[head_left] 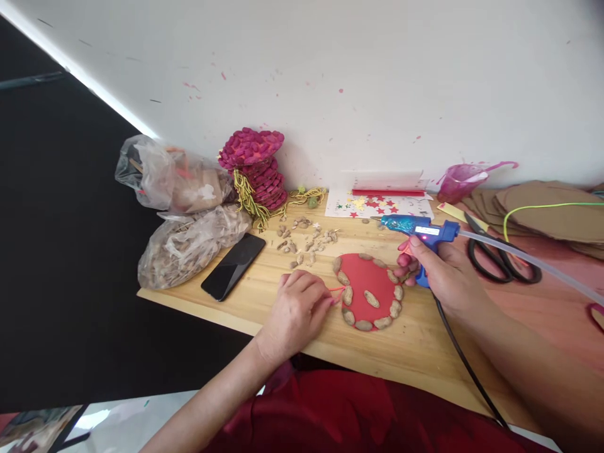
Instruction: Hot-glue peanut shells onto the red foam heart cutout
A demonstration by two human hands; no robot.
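A red heart-shaped piece (pixel 358 273) lies on the wooden table, edged with peanuts; one more peanut (pixel 371 299) rests in its middle. My left hand (pixel 302 308) is at the heart's left edge, fingers closed in a pinch on an orange string (pixel 336 289) that meets the heart's notch. My right hand (pixel 431 264) is wrapped round the handle of a blue glue gun (pixel 415 228), above and right of the heart. The gun's nozzle points left, and a clear glue stick sticks out of its back. Loose peanuts (pixel 313 245) are scattered behind my left hand.
A black phone (pixel 233 267) and plastic bags (pixel 193 244) are at the left. A magenta peanut-covered object (pixel 257 167) stands by the wall. Behind the gun lies a paper with stars (pixel 340 204). Black scissors (pixel 503 264) and cardboard pieces (pixel 552 207) are at the right; a black cable trails toward me.
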